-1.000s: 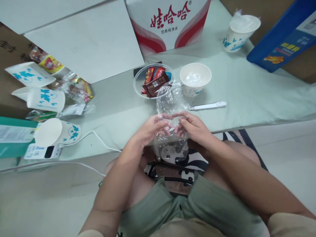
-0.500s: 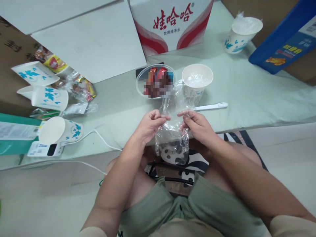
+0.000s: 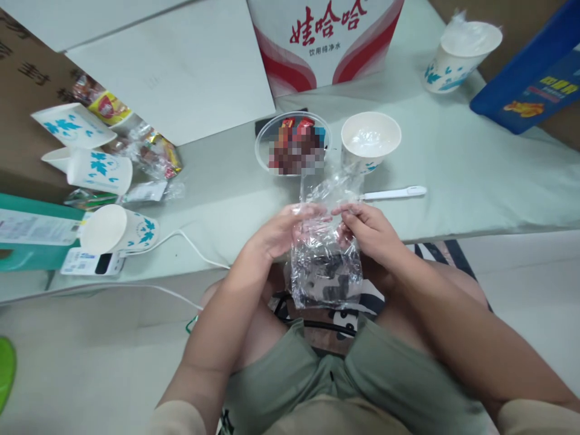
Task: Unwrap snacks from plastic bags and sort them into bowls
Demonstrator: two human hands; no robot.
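A thin, crinkled clear plastic bag (image 3: 326, 281) hangs between my hands over the table's front edge, and a patterned panda print shows through it. My right hand (image 3: 366, 226) pinches the bag's upper right side between thumb and fingers. On the other side, my left hand (image 3: 287, 226) has its fingers bent around the film, partly covered by it and slightly blurred. Just beyond the bag's upper end stands a white paper cup (image 3: 357, 160) with clear film inside. Left of that cup is a clear round bowl (image 3: 263, 158) with red-wrapped items, partly pixelated.
A white plastic stick-like tool (image 3: 396, 193) lies right of my hands. Several paper cups (image 3: 102, 169) and snack packets (image 3: 158, 151) crowd the left. A white cable (image 3: 193, 244) runs off the front edge. Boxes (image 3: 326, 60) line the back; a film-filled cup (image 3: 457, 66) stands back right.
The plastic bag is spread wider and hangs more fully between my hands. My left fingers have moved right, under the film. The whole view has shifted slightly.
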